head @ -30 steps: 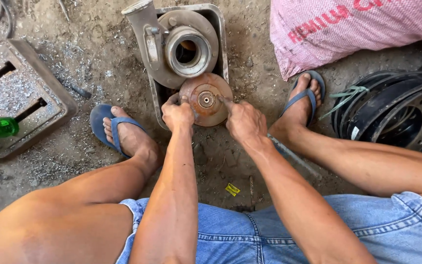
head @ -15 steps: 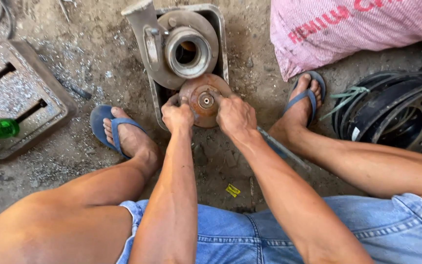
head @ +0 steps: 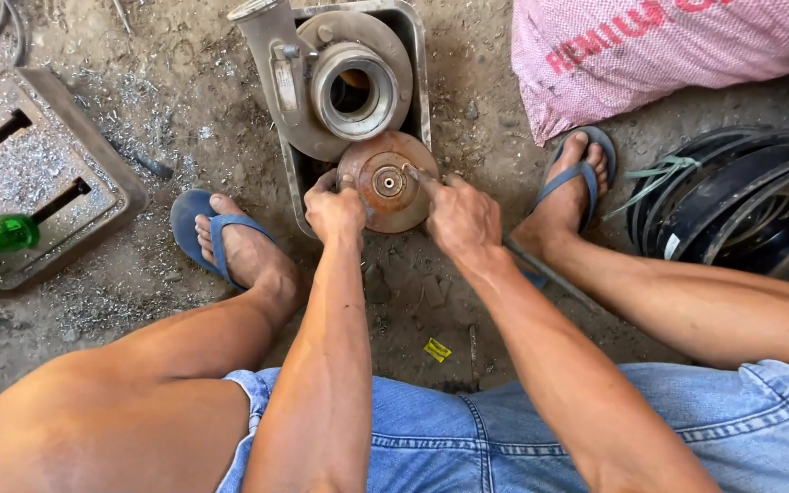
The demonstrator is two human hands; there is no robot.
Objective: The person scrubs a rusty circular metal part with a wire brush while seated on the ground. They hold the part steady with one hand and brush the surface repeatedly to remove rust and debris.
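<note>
Left hand: the left hand (head: 334, 211) was curled in a loose fist, knuckles up, its fingers closed on the left edge of the rusty disc (head: 387, 181), forearm running straight back towards the body.
Right hand: the right hand (head: 461, 217) lay against the disc's right edge, fingers (head: 424, 181) stretched forward over the rim towards the hub, gripping it from that side.
Hands together: both clamped on the one disc, one at each side, apart from each other.
Rusty disc: it sat just ahead of the knuckles, overlapping the near edge of the metal tray (head: 416, 64).
Pump housing: the grey housing (head: 332, 78) with its round opening lay in the tray, just beyond the disc.
Change: a second earlier the right hand sat lower on the disc's right side; it had since crept up and over the rim. The left hand had stayed put.
Around: blue sandals (head: 205, 234) flanked the hands; a pink sack (head: 650, 50) lay beyond the right hand and black wheel rims (head: 741, 205) out to its right.
</note>
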